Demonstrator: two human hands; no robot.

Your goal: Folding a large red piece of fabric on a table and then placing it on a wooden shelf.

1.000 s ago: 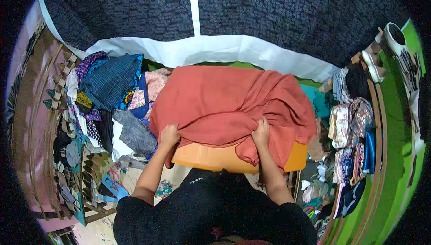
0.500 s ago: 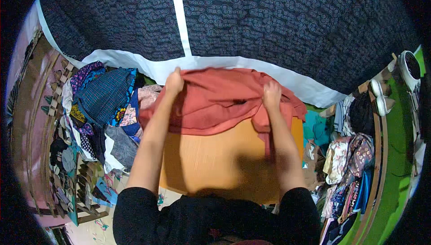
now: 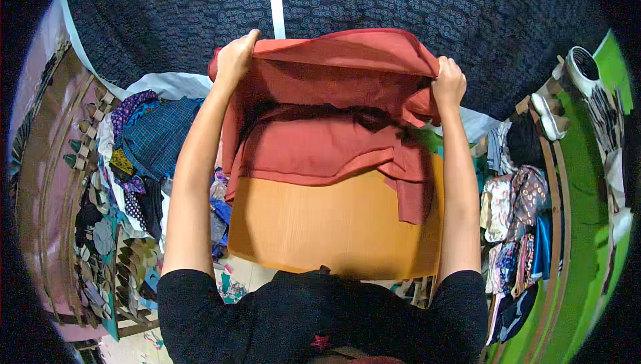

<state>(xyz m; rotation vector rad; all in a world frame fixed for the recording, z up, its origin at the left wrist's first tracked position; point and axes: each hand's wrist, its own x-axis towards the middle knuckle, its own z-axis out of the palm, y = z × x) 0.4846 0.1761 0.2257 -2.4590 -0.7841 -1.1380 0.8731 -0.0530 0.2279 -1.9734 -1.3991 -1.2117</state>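
A rust-red garment (image 3: 320, 140) hangs between my two hands, its far part lifted above the table and its near part lying on the wooden tabletop (image 3: 327, 230). My left hand (image 3: 235, 58) grips the raised edge at the left. At the right end of the same edge, my right hand (image 3: 449, 82) is closed on the cloth. A narrow strip of the fabric, perhaps a sleeve or tie, trails toward me on the right side of the table. Folds hide the garment's exact kind.
Left of the table is a heap of mixed clothes (image 3: 160, 137). Folded clothes (image 3: 514, 210) are stacked at the right, with white shoes (image 3: 549, 117) beyond. A dark patterned curtain (image 3: 400, 4) hangs at the far side, and a wooden rack (image 3: 133, 277) stands lower left.
Both hands have risen and moved farther apart, lifting the garment's far edge off the table. More of the cloth is spread upright, and its near part lies slightly farther away.
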